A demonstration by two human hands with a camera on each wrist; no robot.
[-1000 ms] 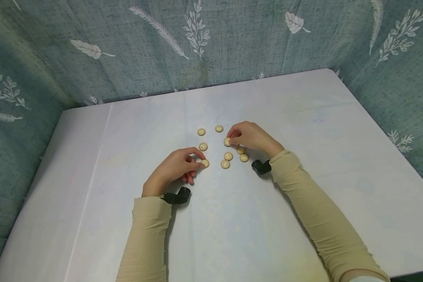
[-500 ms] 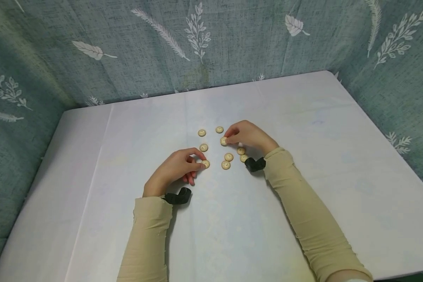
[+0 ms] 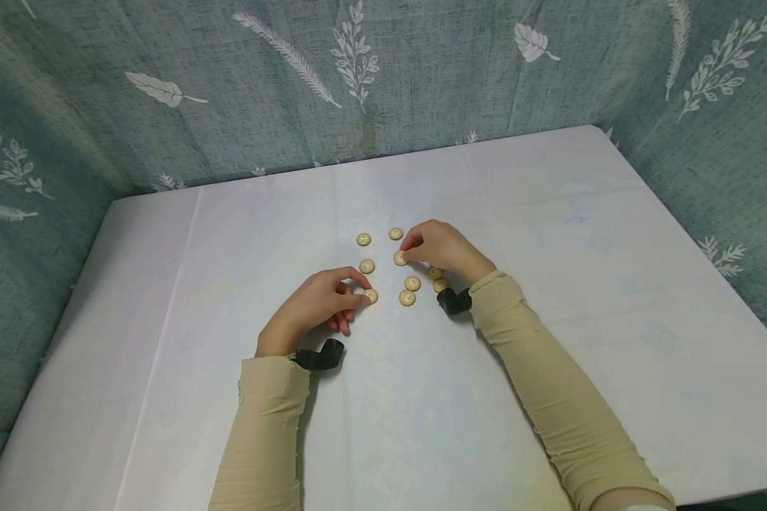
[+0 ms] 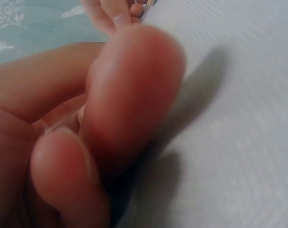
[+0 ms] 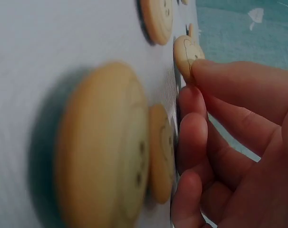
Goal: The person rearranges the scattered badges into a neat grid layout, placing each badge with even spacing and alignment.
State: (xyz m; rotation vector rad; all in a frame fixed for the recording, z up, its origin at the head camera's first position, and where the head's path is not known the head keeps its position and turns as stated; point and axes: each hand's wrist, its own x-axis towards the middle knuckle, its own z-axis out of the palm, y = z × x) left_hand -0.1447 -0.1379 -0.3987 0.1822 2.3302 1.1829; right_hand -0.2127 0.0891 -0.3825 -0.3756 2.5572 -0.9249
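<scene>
Small round wooden buttons with dark marks lie on the white table. In the head view my left hand (image 3: pixel 319 305) pinches the nearest button (image 3: pixel 371 296) of the left column between thumb and index finger. Two more buttons (image 3: pixel 367 266) sit beyond it in that column. My right hand (image 3: pixel 444 248) pinches another button (image 3: pixel 400 258) by its edge, just in front of the far right button (image 3: pixel 395 233). In the right wrist view the thumb (image 5: pixel 220 76) overlaps this button's face. Left-hand fingers (image 4: pixel 139 90) fill the left wrist view and hide its button.
Two touching buttons (image 3: pixel 408 298) lie nearer the person, between the hands. Another pair (image 3: pixel 434 272) is close under the right wrist, partly covered by the black wrist camera (image 3: pixel 454 301). A patterned green curtain (image 3: pixel 281 85) borders the white table (image 3: pixel 166 426).
My right hand has slid left with its button, bringing it in line with the far right button. The right forearm followed, its wrist camera now covering part of a button. The left hand stays put.
</scene>
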